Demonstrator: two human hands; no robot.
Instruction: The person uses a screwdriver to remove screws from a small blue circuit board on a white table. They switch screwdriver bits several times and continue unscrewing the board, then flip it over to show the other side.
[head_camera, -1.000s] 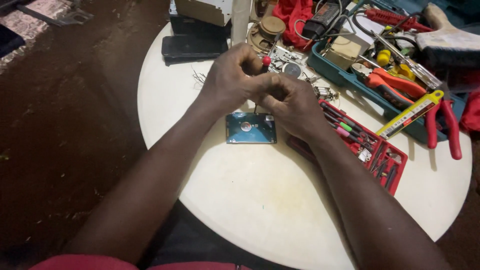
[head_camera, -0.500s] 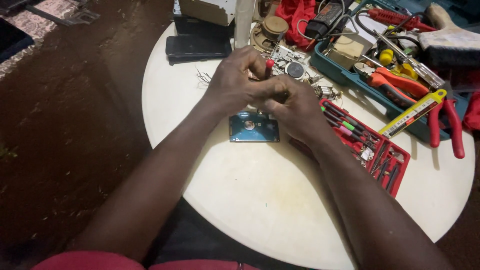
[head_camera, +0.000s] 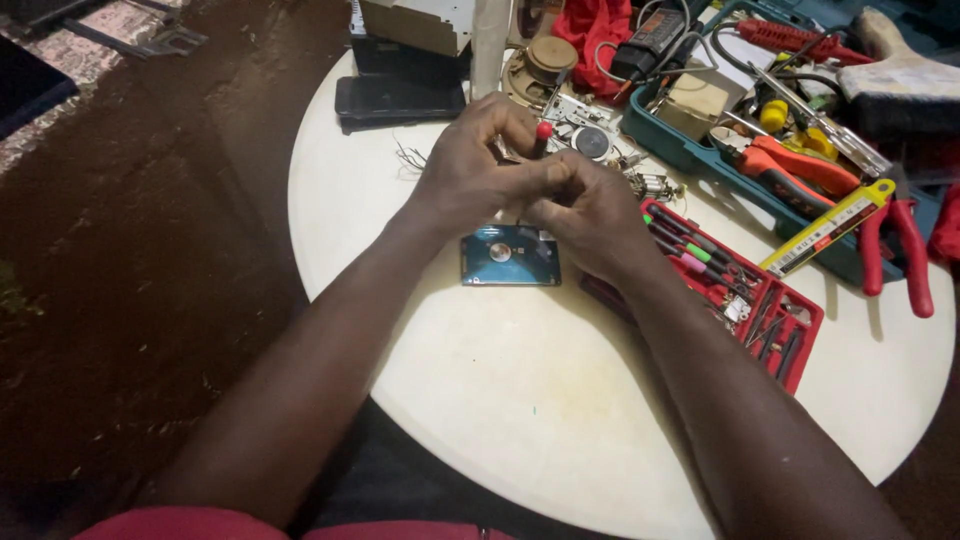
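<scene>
My left hand (head_camera: 475, 170) and my right hand (head_camera: 590, 215) are pressed together above a small open hard drive (head_camera: 508, 256) with a shiny platter, lying flat on the round white table (head_camera: 520, 400). Between the fingers stands a thin screwdriver with a red cap (head_camera: 543, 132); my left hand grips its handle. My right hand's fingers are curled in against the left, and what they hold is hidden. The screwdriver's tip is covered by my hands.
A red case of small screwdriver bits (head_camera: 740, 290) lies open to the right. Behind it stands a teal toolbox tray (head_camera: 700, 150) with pliers (head_camera: 800, 165), a yellow level (head_camera: 825, 228) and red-handled cutters (head_camera: 900, 250). A black phone (head_camera: 400, 98), a speaker (head_camera: 545, 60) and loose parts sit at the back.
My hands have stayed clasped over the drive. The view has shifted slightly, with hands and table sliding a little to the right in the picture.
</scene>
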